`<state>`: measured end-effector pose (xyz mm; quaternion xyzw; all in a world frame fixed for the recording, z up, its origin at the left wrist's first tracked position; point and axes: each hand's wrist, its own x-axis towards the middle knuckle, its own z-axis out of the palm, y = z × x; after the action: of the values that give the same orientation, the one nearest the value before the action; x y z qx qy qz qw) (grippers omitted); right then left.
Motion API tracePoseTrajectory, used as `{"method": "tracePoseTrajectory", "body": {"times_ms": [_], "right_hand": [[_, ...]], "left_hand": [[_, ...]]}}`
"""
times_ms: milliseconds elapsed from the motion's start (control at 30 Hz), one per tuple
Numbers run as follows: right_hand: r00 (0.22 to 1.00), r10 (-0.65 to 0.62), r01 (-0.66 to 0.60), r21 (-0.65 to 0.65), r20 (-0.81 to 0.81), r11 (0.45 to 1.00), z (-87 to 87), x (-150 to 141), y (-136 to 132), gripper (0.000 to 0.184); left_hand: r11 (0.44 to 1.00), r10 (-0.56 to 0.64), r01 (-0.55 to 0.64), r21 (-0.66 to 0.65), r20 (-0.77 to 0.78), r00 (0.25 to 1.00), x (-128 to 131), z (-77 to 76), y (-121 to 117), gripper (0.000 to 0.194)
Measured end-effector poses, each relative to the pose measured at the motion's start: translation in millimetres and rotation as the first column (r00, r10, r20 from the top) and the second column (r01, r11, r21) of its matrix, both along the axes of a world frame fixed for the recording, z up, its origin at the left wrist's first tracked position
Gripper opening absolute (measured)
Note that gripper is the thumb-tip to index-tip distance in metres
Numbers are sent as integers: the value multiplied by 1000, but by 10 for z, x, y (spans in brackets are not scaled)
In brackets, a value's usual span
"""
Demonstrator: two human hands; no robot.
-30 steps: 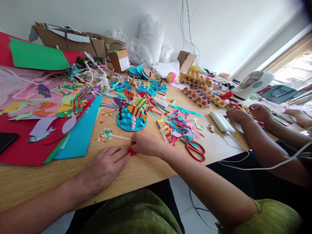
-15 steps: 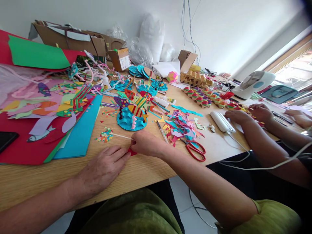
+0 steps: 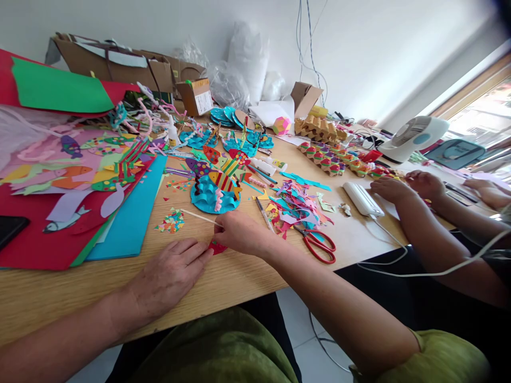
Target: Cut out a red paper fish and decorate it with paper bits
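My left hand [image 3: 170,274] lies flat on the wooden table [image 3: 223,284], its fingertips touching the edge of a small red paper piece [image 3: 216,248]. Closed in a pinch, my right hand [image 3: 241,232] holds a thin white stick [image 3: 199,216] just above that piece and hides part of it. A small green spot shows on the red paper. Beside the stick's far end is a heap of tiny coloured paper bits [image 3: 171,220]. Behind my right hand stands a blue round base [image 3: 199,201] carrying decorated paper fish [image 3: 223,183].
Red-handled scissors [image 3: 319,246] and a pen [image 3: 264,214] lie right of my hand, near a pile of paper scraps [image 3: 299,207]. Coloured sheets [image 3: 123,239] with fish cutouts are at the left. Another person's hands [image 3: 393,190] rest near a white power bank [image 3: 363,199].
The stick's far end has shifted slightly up, off the heap of paper bits. A green spot now shows on the red paper. My left hand stays in place.
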<state>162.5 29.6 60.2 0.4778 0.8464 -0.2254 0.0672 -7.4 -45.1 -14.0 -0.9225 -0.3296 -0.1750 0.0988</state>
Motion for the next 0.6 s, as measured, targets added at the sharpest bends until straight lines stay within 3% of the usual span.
{"method": "tracePoseTrajectory", "body": {"times_ms": [167, 233, 333, 367, 433, 500, 600], "right_hand": [[994, -63, 68, 65, -85, 996, 248, 131, -97, 33], [948, -126, 181, 168, -294, 969, 420, 266, -185, 36], [835, -48, 298, 377, -547, 877, 639, 504, -337, 42], [783, -64, 375, 387, -618, 842, 675, 575, -385, 41], [661, -107, 457, 285, -743, 842, 667, 687, -469, 36], [533, -142, 448, 136, -834, 884, 561, 752, -532, 31], [471, -188, 388, 12, -862, 921, 309, 772, -606, 22]], "left_hand": [[999, 2, -1, -46, 20, 1000, 5, -5, -2, 35], [998, -5, 7, -65, 27, 1000, 6, 4, 0, 36], [997, -3, 5, -80, 16, 1000, -2, 29, 1, 36], [996, -3, 4, -84, 9, 1000, -6, 39, 1, 36], [996, -10, 10, -85, 0, 1000, -14, 55, 1, 36], [997, -11, 10, -78, -2, 1000, -17, 66, 0, 35], [998, -20, 21, -59, 10, 1000, -12, 72, -2, 34]]}}
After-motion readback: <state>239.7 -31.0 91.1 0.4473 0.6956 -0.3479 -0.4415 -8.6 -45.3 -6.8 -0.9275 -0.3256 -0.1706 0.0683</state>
